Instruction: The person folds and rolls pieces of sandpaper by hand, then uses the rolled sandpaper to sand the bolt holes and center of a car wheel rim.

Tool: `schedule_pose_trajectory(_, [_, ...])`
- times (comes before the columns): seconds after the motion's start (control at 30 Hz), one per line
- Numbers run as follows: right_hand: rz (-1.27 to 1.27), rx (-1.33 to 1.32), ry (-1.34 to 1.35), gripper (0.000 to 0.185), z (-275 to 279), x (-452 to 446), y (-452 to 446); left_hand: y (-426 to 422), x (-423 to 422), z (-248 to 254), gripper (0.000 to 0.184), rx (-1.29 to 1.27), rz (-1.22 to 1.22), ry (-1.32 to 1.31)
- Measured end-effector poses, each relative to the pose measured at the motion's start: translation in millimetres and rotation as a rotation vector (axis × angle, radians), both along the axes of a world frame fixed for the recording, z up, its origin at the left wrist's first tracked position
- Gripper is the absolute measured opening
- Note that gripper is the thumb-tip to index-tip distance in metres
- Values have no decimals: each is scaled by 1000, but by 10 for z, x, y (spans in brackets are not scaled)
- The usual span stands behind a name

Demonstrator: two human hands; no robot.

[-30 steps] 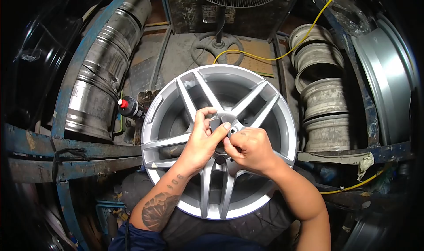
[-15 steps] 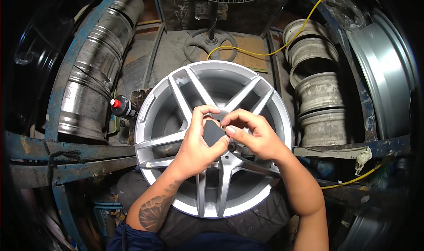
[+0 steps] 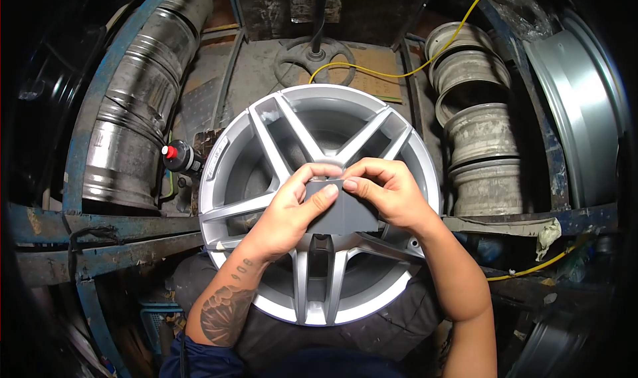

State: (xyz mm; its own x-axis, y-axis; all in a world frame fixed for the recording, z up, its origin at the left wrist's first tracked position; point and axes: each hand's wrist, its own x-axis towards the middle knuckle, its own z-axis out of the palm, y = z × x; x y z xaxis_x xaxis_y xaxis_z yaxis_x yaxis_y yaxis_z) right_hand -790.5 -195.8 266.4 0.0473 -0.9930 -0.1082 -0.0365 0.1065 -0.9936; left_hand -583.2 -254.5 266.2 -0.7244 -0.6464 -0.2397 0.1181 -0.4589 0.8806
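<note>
A piece of dark grey sandpaper (image 3: pixel 345 213) spans both hands, its flat face turned up toward me and a faint crease down it. My left hand (image 3: pixel 284 210) pinches its upper left part, thumb on the face and fingers behind. At the top edge, my right hand (image 3: pixel 391 193) grips it between thumb and bent forefinger. The two hands almost touch there. Beneath them lies a silver alloy wheel (image 3: pixel 364 136), face up over my lap, its hub hidden by the sandpaper and hands.
Steel rims (image 3: pixel 126 155) are stacked at left, and worn rims (image 3: pixel 482 130) at right beside a large silver rim (image 3: pixel 578 112). A red-capped bottle (image 3: pixel 181 157) stands left of the wheel. Behind are a fan stand (image 3: pixel 317 52) and a yellow hose (image 3: pixel 399 76). Blue metal frames (image 3: pixel 100 112) flank me.
The sandpaper, earlier bunched and angled between my hands, is now spread out and shows a wider face. My right thumb and fingers have shifted up to its top edge.
</note>
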Motion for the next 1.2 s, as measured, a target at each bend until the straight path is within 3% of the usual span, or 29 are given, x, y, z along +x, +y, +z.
schedule_pose_trajectory(0.07, [18,30,-5,15,-4,-5,-2,-38,12,-130,28,-94,-13,-34])
schedule_pose_trajectory(0.1, [25,24,17,16,-13,4,0,-65,44,-163,24,-185,-23,-171])
schedule_pose_trajectory(0.2, [14,-2,94,16,5,47,-9,-96,72,-134,24,-275,-47,-245])
schedule_pose_trajectory(0.4, [-82,-19,57,17,-20,115,-5,-85,2,-231,23,-209,39,-96])
schedule_pose_trajectory(0.5, [-242,-91,68,16,4,254,23,-4,-87,-236,21,-198,196,-45])
schedule_pose_trajectory(0.63, [-405,-206,69,13,-77,461,44,69,-162,-240,17,-430,392,-53])
schedule_pose_trajectory(0.83, [-500,-243,-49,14,-270,656,-84,110,-223,-354,15,-429,583,-50])
schedule_pose_trajectory(0.97, [-600,-199,-82,16,-504,730,-150,96,-330,-530,16,-257,645,-50])
schedule_pose_trajectory(1.2, [-691,-232,46,18,-618,681,-167,95,-431,-611,14,-416,667,-195])
